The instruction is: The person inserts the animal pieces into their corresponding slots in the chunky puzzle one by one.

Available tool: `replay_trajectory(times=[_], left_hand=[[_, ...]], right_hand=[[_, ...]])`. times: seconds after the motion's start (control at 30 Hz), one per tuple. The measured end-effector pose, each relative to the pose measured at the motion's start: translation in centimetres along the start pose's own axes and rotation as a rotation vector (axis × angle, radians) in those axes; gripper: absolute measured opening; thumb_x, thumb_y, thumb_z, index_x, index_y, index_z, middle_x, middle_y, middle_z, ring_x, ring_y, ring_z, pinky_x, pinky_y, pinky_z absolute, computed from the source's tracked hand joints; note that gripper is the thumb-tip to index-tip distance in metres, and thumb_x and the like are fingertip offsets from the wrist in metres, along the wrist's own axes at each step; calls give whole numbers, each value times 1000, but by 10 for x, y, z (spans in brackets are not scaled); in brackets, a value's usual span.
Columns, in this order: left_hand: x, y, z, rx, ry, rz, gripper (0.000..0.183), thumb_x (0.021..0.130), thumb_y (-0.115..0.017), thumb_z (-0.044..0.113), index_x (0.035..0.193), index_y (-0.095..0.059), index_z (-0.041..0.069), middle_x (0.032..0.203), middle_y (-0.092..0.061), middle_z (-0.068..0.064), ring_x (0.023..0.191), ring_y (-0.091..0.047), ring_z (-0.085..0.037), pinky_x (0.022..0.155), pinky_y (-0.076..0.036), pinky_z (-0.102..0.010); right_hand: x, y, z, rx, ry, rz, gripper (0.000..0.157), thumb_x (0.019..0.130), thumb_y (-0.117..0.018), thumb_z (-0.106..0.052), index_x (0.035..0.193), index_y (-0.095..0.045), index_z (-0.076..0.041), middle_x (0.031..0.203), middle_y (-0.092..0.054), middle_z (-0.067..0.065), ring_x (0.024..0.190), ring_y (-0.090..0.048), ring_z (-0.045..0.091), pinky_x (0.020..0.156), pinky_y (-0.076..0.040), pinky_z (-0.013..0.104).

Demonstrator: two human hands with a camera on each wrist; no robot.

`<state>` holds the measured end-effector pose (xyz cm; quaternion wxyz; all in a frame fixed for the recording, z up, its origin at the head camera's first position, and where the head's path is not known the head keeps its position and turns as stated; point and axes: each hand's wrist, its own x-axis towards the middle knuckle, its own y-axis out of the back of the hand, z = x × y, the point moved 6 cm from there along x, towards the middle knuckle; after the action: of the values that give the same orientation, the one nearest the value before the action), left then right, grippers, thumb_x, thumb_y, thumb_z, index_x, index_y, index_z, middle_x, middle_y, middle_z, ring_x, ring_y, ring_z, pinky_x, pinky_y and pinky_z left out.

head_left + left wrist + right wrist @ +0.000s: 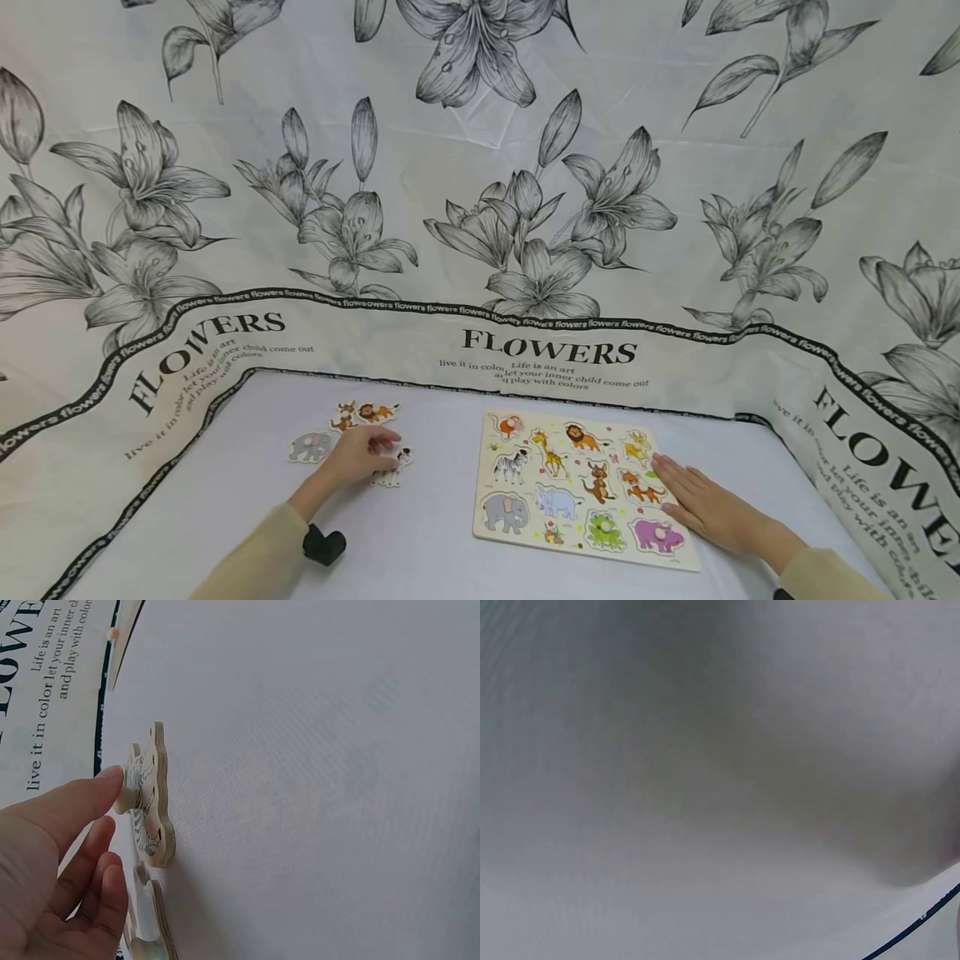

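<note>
My left hand reaches over a zebra puzzle piece on the table's left side. The left wrist view shows the wooden zebra piece edge-on, with a fingertip right at its small knob. My other left fingers are bent, apart from the piece. Close by lie an elephant piece, a kangaroo piece and a lion piece. My right hand lies flat with straight fingers against the right edge of the animal puzzle board. The right wrist view shows mostly blurred pale cloth.
On the board, a frog piece and a purple hippo piece sit with knobs showing, among other animal pictures. White cloth covers the table. A flower-printed curtain hangs around its back and sides.
</note>
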<state>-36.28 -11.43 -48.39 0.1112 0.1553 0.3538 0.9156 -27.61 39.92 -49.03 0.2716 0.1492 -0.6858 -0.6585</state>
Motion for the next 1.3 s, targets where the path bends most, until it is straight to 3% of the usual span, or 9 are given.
replay_trajectory(times=[0.2, 0.63, 1.0, 1.3], left_hand=[[5, -1, 6, 9, 48, -44, 32, 74, -81, 10, 103, -70, 2, 84, -65, -2, 68, -46, -9, 60, -39, -20], [12, 0, 13, -1, -1, -275, 28, 73, -81, 7, 98, -68, 0, 82, -63, -4, 73, -52, -10, 64, -44, -20], [17, -1, 4, -24, 60, -361, 24, 73, -81, 7, 94, -70, 3, 78, -62, -2, 70, -52, -8, 64, -44, -20], [18, 2, 10, -35, 35, -402, 23, 73, -81, 4, 92, -69, 0, 79, -65, -6, 71, -55, -10, 64, -46, -21]], right_hand=[[-1, 4, -1, 21, -11, -2, 59, 101, -46, -33, 147, -32, 1, 147, -40, 25, 136, 16, -18, 106, 14, 3], [-1, -2, 3, 51, -32, -20, 59, 101, -45, -34, 148, -31, 0, 149, -37, 25, 137, 15, -17, 106, 14, 3], [-1, -1, 1, 72, -30, -10, 58, 101, -45, -33, 147, -31, 1, 148, -37, 26, 137, 14, -17, 106, 13, 2], [0, 0, 1, 77, -45, -28, 59, 102, -44, -33, 147, -31, 1, 149, -36, 26, 136, 16, -18, 106, 13, 2]])
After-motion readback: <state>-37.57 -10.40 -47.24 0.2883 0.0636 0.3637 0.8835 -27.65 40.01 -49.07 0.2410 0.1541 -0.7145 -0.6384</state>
